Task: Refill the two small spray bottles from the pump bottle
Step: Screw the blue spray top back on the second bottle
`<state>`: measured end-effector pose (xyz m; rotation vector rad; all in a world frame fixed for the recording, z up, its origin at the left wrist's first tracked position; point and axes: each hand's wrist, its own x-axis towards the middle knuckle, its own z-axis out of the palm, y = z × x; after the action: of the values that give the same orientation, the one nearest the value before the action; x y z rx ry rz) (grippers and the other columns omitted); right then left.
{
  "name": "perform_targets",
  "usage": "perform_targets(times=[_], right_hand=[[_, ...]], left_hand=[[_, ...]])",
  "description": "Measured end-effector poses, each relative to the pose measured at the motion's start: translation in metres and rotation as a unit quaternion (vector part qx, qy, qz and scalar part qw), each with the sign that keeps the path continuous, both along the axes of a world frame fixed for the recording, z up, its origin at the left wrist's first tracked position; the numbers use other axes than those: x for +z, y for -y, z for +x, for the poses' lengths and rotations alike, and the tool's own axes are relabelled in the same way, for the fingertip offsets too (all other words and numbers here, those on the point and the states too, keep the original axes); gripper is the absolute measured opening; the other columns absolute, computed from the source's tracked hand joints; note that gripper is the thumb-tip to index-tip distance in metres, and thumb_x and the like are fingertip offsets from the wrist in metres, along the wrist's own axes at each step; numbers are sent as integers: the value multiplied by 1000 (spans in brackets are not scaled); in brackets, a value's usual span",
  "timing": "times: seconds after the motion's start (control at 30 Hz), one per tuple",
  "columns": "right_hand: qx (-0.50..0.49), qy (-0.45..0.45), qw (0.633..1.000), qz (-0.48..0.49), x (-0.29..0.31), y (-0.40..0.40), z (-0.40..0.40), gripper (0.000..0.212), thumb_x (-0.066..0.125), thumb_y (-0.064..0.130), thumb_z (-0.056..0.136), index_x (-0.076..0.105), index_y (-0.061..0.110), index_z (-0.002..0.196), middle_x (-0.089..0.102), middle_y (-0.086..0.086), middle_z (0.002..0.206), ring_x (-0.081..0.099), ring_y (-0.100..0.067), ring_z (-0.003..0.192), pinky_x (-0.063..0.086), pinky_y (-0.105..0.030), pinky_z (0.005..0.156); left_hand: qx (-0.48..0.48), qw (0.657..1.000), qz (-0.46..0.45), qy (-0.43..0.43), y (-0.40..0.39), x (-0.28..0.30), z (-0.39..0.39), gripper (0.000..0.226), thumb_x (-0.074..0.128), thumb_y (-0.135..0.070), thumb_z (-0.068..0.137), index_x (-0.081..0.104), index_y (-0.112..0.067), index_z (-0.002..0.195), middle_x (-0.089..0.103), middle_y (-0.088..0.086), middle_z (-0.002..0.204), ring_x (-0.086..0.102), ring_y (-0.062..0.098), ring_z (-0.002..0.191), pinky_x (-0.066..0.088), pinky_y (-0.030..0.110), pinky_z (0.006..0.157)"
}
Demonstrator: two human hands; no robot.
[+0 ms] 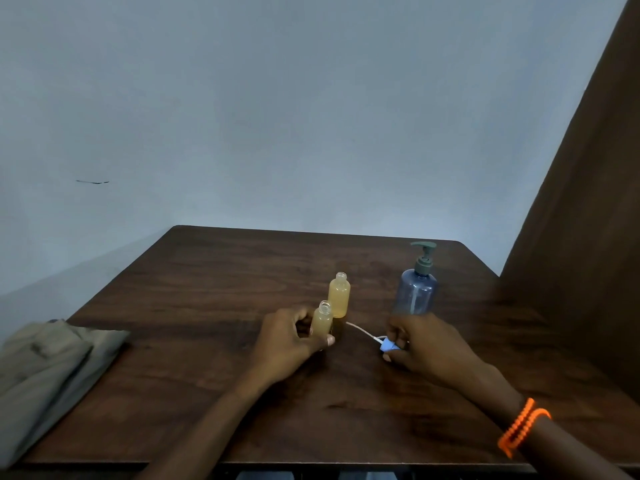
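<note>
- A dark wood-grain table stands against a pale blue-grey wall, with a brown panel rising along the right side of the room.
- At the left near corner of the table lies a folded beige cloth, partly hanging over the edge.
- Near the middle of the table, a person's left hand curls its fingers and thumb round the near spray bottle, which stands upright, uncapped, and holds yellowish liquid.
- Just beyond it, touching or nearly so, the far spray bottle stands upright on its own, also open at the neck and almost full of the same yellowish liquid.
- To the right, the right hand pinches a small white-blue spray cap between thumb and fingers, low over the table; its thin dip tube stretches left toward the near bottle.
- The pump bottle, clear bluish with a grey-green pump head, stands upright at the far right, just behind the right hand; it looks close to empty.
- Orange bands circle the right wrist.
</note>
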<state>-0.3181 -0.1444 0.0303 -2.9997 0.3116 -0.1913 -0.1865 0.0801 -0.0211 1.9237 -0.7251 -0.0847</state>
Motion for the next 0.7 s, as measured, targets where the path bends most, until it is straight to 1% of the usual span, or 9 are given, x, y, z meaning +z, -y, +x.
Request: perform_targets(times=[0.07, 0.13, 0.2, 0.27, 0.3, 0.4, 0.47, 0.6, 0.7], right_hand=[[3, 23, 999, 25, 1, -3, 1, 23, 72, 47, 77, 60, 29, 86, 63, 12, 80, 60, -5, 74, 52, -27, 64], [23, 62, 993, 96, 14, -5, 1, 16, 75, 40, 78, 65, 29, 82, 67, 12, 75, 63, -4, 69, 56, -26, 63], [58, 128, 980, 143, 37, -9, 1, 12, 78, 32, 78, 68, 28, 82, 67, 10, 72, 63, -4, 67, 52, -20, 60], [102, 182, 965, 157, 62, -16, 4, 9, 77, 25, 80, 69, 27, 84, 68, 8, 74, 63, -8, 69, 49, -22, 61], [123, 187, 961, 163, 75, -20, 6, 9, 75, 23, 81, 70, 28, 87, 69, 8, 77, 63, -9, 71, 48, -22, 62], [166, 174, 959, 151, 96, -28, 16, 13, 72, 19, 84, 70, 28, 94, 68, 12, 86, 63, -7, 80, 44, -12, 63], [183, 166, 962, 112, 101, -34, 25, 14, 71, 20, 85, 69, 27, 97, 64, 14, 89, 60, -4, 84, 44, -12, 67], [211, 116, 969, 53, 97, -44, 40, 8, 65, 15, 89, 68, 18, 95, 63, 8, 89, 55, -8, 82, 47, -28, 73], [223, 85, 971, 21, 93, -48, 48, 9, 61, 17, 91, 66, 19, 99, 61, 6, 94, 54, -10, 85, 47, -31, 76]], left_hand=[[7, 1000, 0, 5, -1, -1, 1, 22, 93, -27, 75, 79, -28, 93, 80, -15, 87, 74, -2, 83, 55, 17, 73], [11, 1000, -3, 12, -2, -1, 2, 21, 92, -28, 76, 79, -30, 92, 79, -14, 86, 73, -2, 82, 52, 14, 70], [11, 1000, -3, 14, -3, -1, 2, 21, 91, -29, 77, 78, -32, 93, 79, -15, 86, 73, -3, 82, 50, 13, 69], [12, 1000, 2, 11, -3, 1, 1, 18, 90, -27, 78, 78, -33, 89, 78, -16, 82, 72, -5, 78, 47, 10, 65], [13, 1000, 2, 8, -2, 2, 0, 18, 90, -24, 78, 76, -34, 85, 77, -16, 79, 71, -7, 76, 45, 8, 63], [9, 1000, -3, -1, -2, 2, -1, 20, 89, -20, 79, 75, -33, 78, 78, -16, 76, 71, -7, 72, 45, 9, 63], [6, 1000, -7, -3, -2, 1, -1, 19, 89, -20, 79, 75, -32, 78, 78, -15, 77, 71, -6, 72, 46, 10, 63], [1, 1000, -11, -3, -3, -3, 0, 16, 89, -23, 80, 77, -32, 83, 80, -13, 84, 74, -2, 78, 52, 17, 68], [1, 1000, -12, 1, -3, -4, 1, 14, 88, -24, 80, 79, -27, 90, 81, -12, 86, 75, 0, 79, 58, 25, 71]])
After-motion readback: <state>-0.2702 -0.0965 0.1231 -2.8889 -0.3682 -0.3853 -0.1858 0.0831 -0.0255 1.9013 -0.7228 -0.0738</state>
